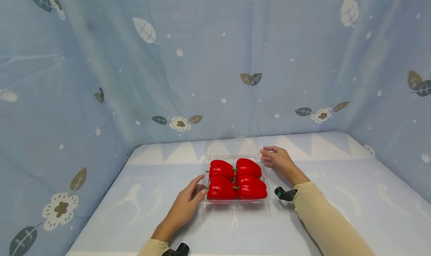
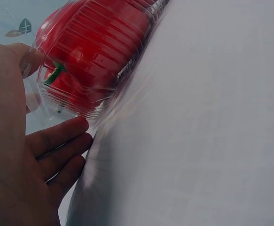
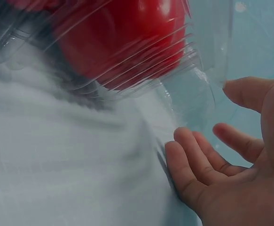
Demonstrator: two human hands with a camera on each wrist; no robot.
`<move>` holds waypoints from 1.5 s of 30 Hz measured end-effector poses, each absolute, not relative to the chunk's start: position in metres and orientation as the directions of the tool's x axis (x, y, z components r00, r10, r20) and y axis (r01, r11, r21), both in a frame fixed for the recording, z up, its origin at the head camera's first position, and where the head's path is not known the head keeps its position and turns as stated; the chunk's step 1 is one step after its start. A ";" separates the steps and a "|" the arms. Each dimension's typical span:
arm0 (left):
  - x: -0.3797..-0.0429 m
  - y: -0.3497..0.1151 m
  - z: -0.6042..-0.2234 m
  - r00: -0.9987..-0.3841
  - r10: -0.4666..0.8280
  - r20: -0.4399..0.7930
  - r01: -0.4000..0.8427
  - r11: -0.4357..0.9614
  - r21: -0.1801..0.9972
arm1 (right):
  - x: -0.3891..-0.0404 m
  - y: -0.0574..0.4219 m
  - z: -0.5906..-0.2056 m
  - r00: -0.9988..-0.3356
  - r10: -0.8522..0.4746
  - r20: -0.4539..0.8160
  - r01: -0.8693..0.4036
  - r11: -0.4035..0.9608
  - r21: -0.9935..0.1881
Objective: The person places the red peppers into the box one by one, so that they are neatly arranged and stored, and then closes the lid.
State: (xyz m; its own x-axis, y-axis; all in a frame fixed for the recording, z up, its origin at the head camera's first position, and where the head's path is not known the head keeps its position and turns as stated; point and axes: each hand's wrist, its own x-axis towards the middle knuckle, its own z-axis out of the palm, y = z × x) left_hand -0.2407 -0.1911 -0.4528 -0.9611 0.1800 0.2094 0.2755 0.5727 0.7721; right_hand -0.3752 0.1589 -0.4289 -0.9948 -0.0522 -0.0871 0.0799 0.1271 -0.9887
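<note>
Several red bell peppers (image 1: 220, 187) with green stems lie in a clear plastic clamshell box (image 1: 235, 201), in two rows. Its transparent lid (image 1: 232, 148) is folded back on the far side. At the box's left side is my left hand (image 1: 184, 203), thumb and forefinger at the rim. The left wrist view shows the other left fingers (image 2: 64, 136) stretched out low beside the ribbed wall. My right hand (image 1: 277, 160) is by the far right corner, fingers loosely extended. In the right wrist view its thumb (image 3: 245, 92) is close to the clear plastic edge; contact is unclear.
The box stands on a table with a pale patterned cloth (image 1: 134, 196). A blue curtain (image 1: 202, 61) printed with leaves and flowers surrounds the table at the back and sides. Dark bands (image 1: 285, 193) are worn on both wrists.
</note>
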 end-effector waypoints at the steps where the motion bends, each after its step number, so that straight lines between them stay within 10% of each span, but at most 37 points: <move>1: -0.241 -0.191 -0.453 -0.960 0.183 0.210 0.278 0.572 0.772 | -0.376 0.159 -0.429 -0.995 -0.050 -0.089 0.082 0.138 -0.987; 24: -0.241 -0.188 -0.451 -0.959 0.182 0.215 0.282 0.603 0.746 | -0.384 0.146 -0.427 -0.998 -0.040 -0.045 0.034 0.242 -0.970; 45: -0.241 -0.188 -0.452 -0.949 0.197 0.247 0.315 0.625 0.714 | -0.379 0.147 -0.422 -0.983 -0.076 0.168 -0.171 0.025 -0.985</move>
